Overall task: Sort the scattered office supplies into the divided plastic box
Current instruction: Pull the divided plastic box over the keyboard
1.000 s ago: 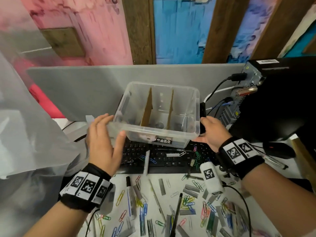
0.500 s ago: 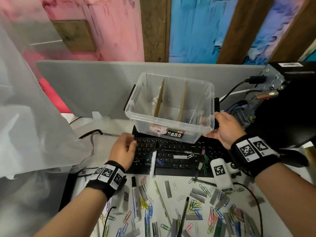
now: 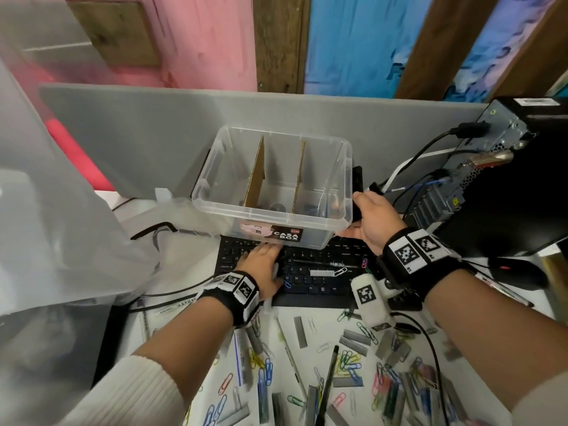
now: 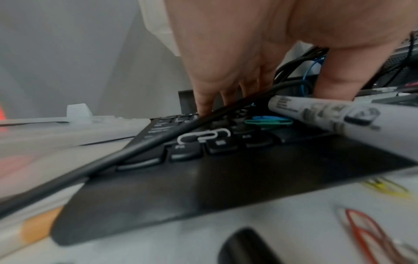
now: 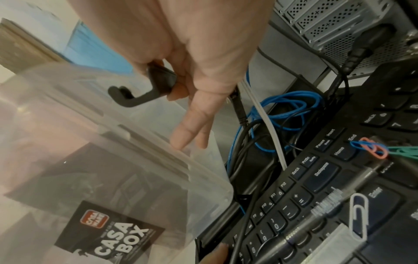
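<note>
Fingers of the right hand point(image 3: 373, 222) curl round the black handle point(image 5: 144, 89) of the clear box point(image 3: 273, 192), held above the keyboard's point(image 3: 310, 281) far edge. Left hand point(image 3: 261, 265) rests on the keys, fingers straight. Paper clips point(image 3: 347, 364) litter the desk point(image 3: 319, 336).

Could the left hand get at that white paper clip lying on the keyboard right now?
Probably yes. The left hand rests open on the keyboard, and the white paper clip lies uncovered just to its right, with only keys between them.
</note>
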Demonstrator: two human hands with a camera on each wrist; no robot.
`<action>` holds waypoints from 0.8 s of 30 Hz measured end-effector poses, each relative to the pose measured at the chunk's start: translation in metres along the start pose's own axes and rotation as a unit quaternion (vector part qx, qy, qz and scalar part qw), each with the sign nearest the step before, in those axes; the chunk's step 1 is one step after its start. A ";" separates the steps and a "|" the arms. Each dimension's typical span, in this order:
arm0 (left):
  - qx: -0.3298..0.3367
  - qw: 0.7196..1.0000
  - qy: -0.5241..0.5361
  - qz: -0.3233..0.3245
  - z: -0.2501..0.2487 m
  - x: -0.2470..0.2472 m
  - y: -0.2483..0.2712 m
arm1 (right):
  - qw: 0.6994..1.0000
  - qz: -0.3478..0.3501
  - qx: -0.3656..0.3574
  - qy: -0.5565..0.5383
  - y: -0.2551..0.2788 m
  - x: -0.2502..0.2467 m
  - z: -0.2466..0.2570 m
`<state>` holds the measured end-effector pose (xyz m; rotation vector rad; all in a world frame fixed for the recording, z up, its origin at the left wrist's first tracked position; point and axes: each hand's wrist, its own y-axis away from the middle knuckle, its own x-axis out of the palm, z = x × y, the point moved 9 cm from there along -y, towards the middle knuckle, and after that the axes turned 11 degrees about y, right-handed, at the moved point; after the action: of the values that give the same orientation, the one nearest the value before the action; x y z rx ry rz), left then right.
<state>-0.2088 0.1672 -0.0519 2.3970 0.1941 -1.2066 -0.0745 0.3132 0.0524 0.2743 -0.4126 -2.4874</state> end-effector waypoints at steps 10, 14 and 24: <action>0.019 0.995 0.098 0.008 0.004 0.011 0.028 | 1.000 -0.001 0.000 -0.005 -0.004 -0.007 -0.010; 0.029 0.995 0.091 -0.015 0.005 0.004 0.043 | 1.000 0.004 -0.002 -0.008 -0.004 -0.008 -0.012; -0.067 0.995 -0.050 -0.045 0.049 -0.021 0.061 | 0.999 0.035 -0.004 -0.021 -0.015 0.009 -0.016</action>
<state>-0.2381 0.0922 -0.0405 2.2275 0.3436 -1.3083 -0.0850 0.3157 0.0318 0.2010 -0.4230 -2.4282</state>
